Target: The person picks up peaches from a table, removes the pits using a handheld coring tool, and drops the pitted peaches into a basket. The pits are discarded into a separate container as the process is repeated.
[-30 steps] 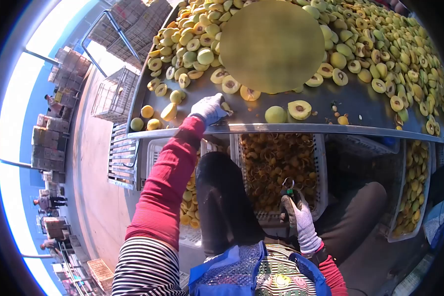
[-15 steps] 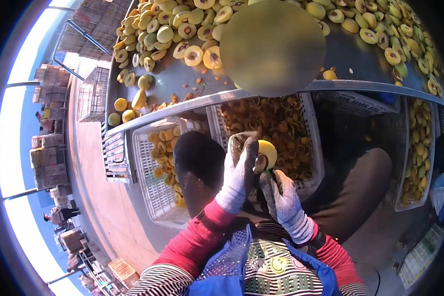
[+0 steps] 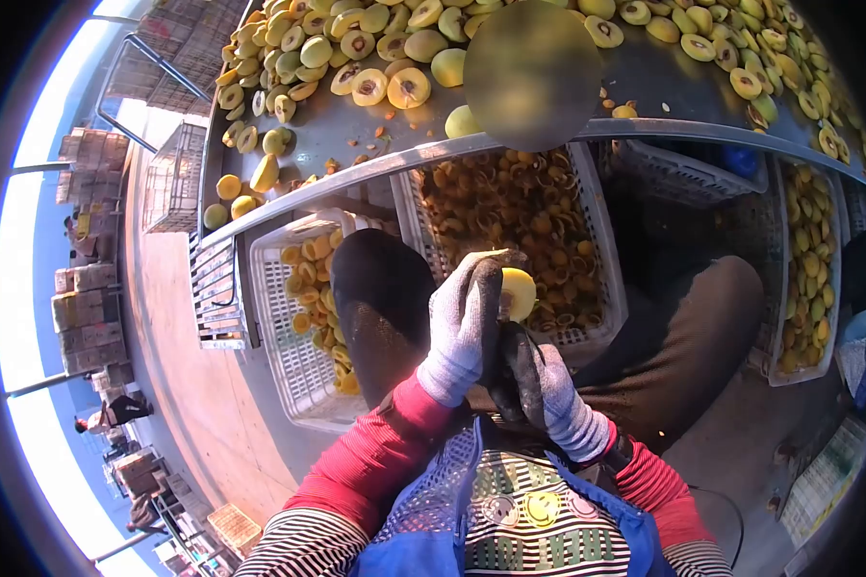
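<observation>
My left hand (image 3: pixel 465 317), in a dirty grey-white knit glove, is closed around a yellow peach half (image 3: pixel 520 293). The cut face is turned partly to the right, with a brownish patch beside my fingers. Close below it, my right hand (image 3: pixel 546 389), gloved the same way, has its fingers curled together near the fruit. Whatever the right fingers hold is hidden from this angle. Both hands are above my lap, in front of a white crate (image 3: pixel 601 245) of curled peel-like pieces and scraps.
A metal table (image 3: pixel 308 159) ahead carries many peach halves (image 3: pixel 409 87). Crates of yellow fruit stand at left (image 3: pixel 293 385) and right (image 3: pixel 818 370). My bent knees flank the middle crate. Stacked crates (image 3: pixel 91 317) and people are at far left. A blurred disc covers part of the table.
My right hand has moved slightly down, and the dark piece and green spot seen at its fingertips are now hidden. The left hand still holds the peach half. The view has shifted a little.
</observation>
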### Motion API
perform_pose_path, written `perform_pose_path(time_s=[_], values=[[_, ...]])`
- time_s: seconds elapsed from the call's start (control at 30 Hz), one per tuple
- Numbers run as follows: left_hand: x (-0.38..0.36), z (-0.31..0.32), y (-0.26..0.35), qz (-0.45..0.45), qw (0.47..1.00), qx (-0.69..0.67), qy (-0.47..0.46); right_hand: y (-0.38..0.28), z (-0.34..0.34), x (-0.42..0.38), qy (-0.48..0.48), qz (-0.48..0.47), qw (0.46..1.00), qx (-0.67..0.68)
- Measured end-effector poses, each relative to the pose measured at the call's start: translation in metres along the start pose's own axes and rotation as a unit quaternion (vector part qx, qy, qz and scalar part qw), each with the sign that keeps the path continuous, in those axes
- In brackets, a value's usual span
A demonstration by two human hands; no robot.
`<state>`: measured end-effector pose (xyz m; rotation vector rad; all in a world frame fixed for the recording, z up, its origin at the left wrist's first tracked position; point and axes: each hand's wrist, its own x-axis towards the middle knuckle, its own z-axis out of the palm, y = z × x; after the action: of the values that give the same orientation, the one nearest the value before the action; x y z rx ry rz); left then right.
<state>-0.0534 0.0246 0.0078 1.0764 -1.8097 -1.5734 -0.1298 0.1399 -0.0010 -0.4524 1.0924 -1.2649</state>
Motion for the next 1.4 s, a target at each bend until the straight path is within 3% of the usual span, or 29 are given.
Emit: perform_pose_path(time_s=[0.03, 0.07, 0.1, 0.13, 0.17, 0.23, 0.27, 0.3, 0.37, 0.43, 0.5, 0.53, 0.57, 0.63, 0.7, 0.73, 0.77, 0.83, 0.9, 0.93, 0.97, 1.03, 1.1, 1.17, 1.2, 1.27, 1.3, 1.33, 1.4], values=[[-0.001, -0.002, 0.001, -0.028, 0.999, 0.007, -0.014, -0.003, 0.002, -0.003, 0.001, -0.001, 1.0, -0.001], [0.0, -0.006, 0.003, -0.028, 0.999, 0.006, -0.015, -0.005, 0.005, -0.007, -0.03, 0.042, 0.987, 0.155], [0.002, -0.011, 0.004, -0.043, 0.996, -0.014, -0.071, -0.005, 0.007, -0.009, -0.061, 0.084, 0.946, 0.306], [0.004, -0.013, 0.004, -0.058, 0.99, -0.035, -0.126, -0.004, 0.006, -0.004, -0.132, 0.166, 0.845, 0.49], [0.004, -0.013, 0.004, -0.059, 0.99, -0.035, -0.125, 0.002, 0.006, -0.003, -0.133, 0.167, 0.845, 0.49], [0.005, -0.012, -0.005, -0.197, 0.962, -0.103, -0.159, 0.017, 0.003, 0.003, -0.349, 0.182, 0.597, 0.699], [0.006, -0.007, -0.028, -0.032, 0.984, -0.07, -0.159, 0.026, 0.002, 0.006, -0.36, 0.164, 0.588, 0.706], [0.007, -0.012, -0.048, 0.142, 0.954, 0.19, -0.182, 0.026, 0.002, 0.006, -0.344, 0.155, 0.589, 0.715], [-0.003, -0.003, -0.072, -0.18, 0.96, -0.162, -0.138, 0.018, -0.001, 0.011, -0.392, 0.078, 0.617, 0.678], [-0.015, 0.006, -0.047, -0.017, 0.991, -0.123, -0.043, 0.016, -0.013, 0.015, -0.364, 0.015, 0.632, 0.683], [-0.01, -0.009, -0.06, -0.142, 0.979, -0.145, -0.023, 0.024, -0.026, 0.013, -0.177, 0.087, 0.674, 0.711], [-0.01, -0.016, -0.044, -0.154, 0.943, -0.297, -0.004, 0.044, -0.035, 0.027, -0.261, 0.078, 0.623, 0.733], [-0.018, -0.023, -0.035, 0.077, 0.995, -0.06, -0.006, 0.065, -0.045, 0.036, -0.275, 0.086, 0.628, 0.723], [-0.022, -0.038, -0.021, 0.147, 0.985, 0.081, 0.048, 0.062, -0.044, 0.036, -0.208, 0.12, 0.707, 0.665], [-0.02, -0.087, -0.014, -0.066, 0.966, -0.213, 0.129, 0.08, -0.056, 0.044, -0.18, 0.127, 0.736, 0.64], [-0.021, -0.108, -0.011, -0.034, 0.948, -0.239, 0.207, 0.086, -0.061, 0.048, -0.151, 0.133, 0.764, 0.613], [-0.022, -0.131, -0.009, -0.001, 0.922, -0.265, 0.282, 0.069, -0.053, 0.047, 0.081, 0.193, 0.819, 0.535], [-0.024, -0.203, -0.046, -0.055, 0.929, 0.04, 0.364, 0.089, -0.06, 0.062, 0.234, 0.133, 0.905, 0.33], [-0.027, -0.275, -0.121, -0.16, 0.868, 0.137, 0.45, 0.087, -0.062, 0.074, 0.278, 0.104, 0.907, 0.298], [-0.023, -0.266, -0.113, -0.095, 0.862, 0.312, 0.389, 0.086, -0.064, 0.083, 0.325, 0.068, 0.905, 0.267], [-0.021, -0.238, -0.119, -0.03, 0.838, 0.241, 0.489, 0.116, -0.085, 0.1, 0.321, 0.067, 0.906, 0.267], [-0.004, -0.122, -0.031, 0.017, 0.924, -0.069, 0.376, 0.2, -0.14, 0.137, 0.346, 0.014, 0.936, 0.068], [0.012, -0.056, -0.022, 0.142, 0.946, 0.204, 0.207, 0.2, -0.142, 0.153, 0.406, 0.005, 0.907, 0.113], [0.024, 0.017, -0.059, -0.022, 0.991, 0.059, 0.115, 0.203, -0.145, 0.165, 0.474, -0.011, 0.863, 0.177], [0.035, 0.045, -0.095, -0.148, 0.975, -0.13, 0.104, 0.206, -0.146, 0.161, 0.466, -0.012, 0.863, 0.194], [0.066, 0.087, -0.215, -0.348, 0.889, -0.204, 0.218, 0.209, -0.151, 0.156, 0.446, -0.017, 0.863, 0.234], [0.069, 0.089, -0.284, -0.321, 0.887, -0.079, 0.322, 0.217, -0.158, 0.147, 0.43, -0.027, 0.866, 0.255], [0.045, 0.073, -0.37, -0.357, 0.919, -0.008, 0.165, 0.22, -0.161, 0.145, 0.41, -0.032, 0.868, 0.28], [0.012, 0.046, -0.367, -0.408, 0.882, 0.227, 0.067, 0.223, -0.165, 0.142, 0.359, -0.044, 0.871, 0.333]])
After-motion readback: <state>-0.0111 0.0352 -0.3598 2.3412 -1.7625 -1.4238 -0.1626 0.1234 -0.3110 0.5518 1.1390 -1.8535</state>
